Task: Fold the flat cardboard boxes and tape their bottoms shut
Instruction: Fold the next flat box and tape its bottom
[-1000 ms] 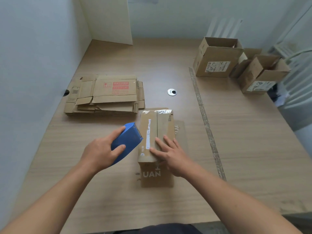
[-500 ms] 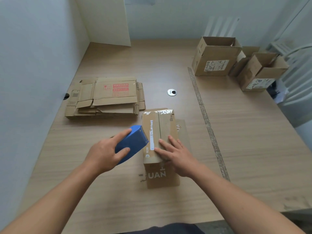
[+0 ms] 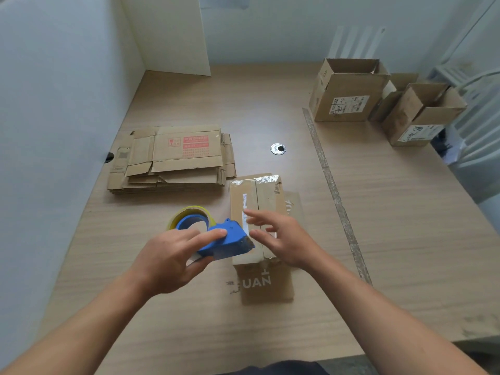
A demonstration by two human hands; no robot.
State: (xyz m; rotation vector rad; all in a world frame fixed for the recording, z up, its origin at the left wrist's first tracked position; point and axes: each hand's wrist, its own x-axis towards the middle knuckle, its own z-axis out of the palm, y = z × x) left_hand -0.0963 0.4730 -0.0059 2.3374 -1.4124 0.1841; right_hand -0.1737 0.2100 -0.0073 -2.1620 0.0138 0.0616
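Observation:
A small folded cardboard box [image 3: 259, 201] stands bottom-up in the middle of the table, with shiny tape over its far edge and a seam down its top. My left hand [image 3: 167, 258] grips a blue tape dispenser [image 3: 224, 239] with a yellowish tape roll [image 3: 189, 216], its front end at the box's near left edge. My right hand [image 3: 281, 236] hovers just over the near part of the box with fingers spread and relaxed, holding nothing. A stack of flat cardboard boxes [image 3: 173, 158] lies to the left, beyond the dispenser.
Three open folded boxes [image 3: 349, 96] [image 3: 422, 117] [image 3: 397, 87] stand at the far right of the table. A round metal grommet [image 3: 278, 149] sits mid-table. A strip of old tape [image 3: 335, 196] runs down the tabletop right of the box. A white wall [image 3: 54, 104] borders the left side.
My left hand has turned the dispenser so its roll shows and brought its front to the box's near left edge. My right hand has lifted off the box top, fingers spread.

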